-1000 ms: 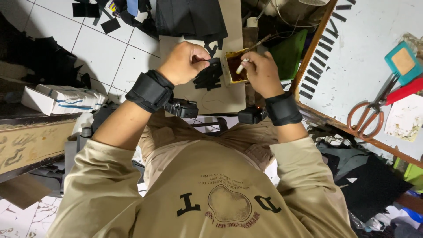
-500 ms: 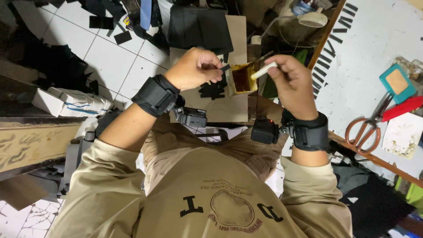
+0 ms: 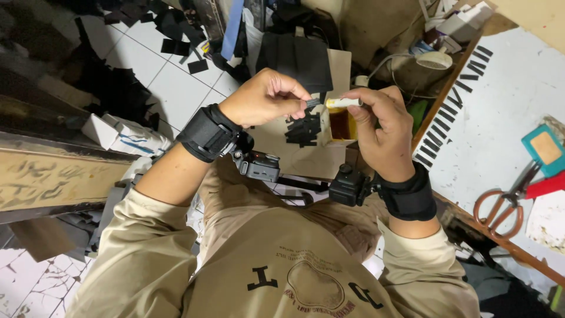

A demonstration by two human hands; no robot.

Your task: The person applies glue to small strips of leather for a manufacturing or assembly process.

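Head view | left hand (image 3: 265, 97) pinches dark strip (image 3: 312, 103) — probably | right hand (image 3: 379, 121) grips white brush handle (image 3: 344, 102)

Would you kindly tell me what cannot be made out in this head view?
- Small dark piece: pinched in the left hand; fingers hide most of it.
- White stick in the right hand: its far end is covered by fingers.
- Scissors: blade tips hidden under a red item.
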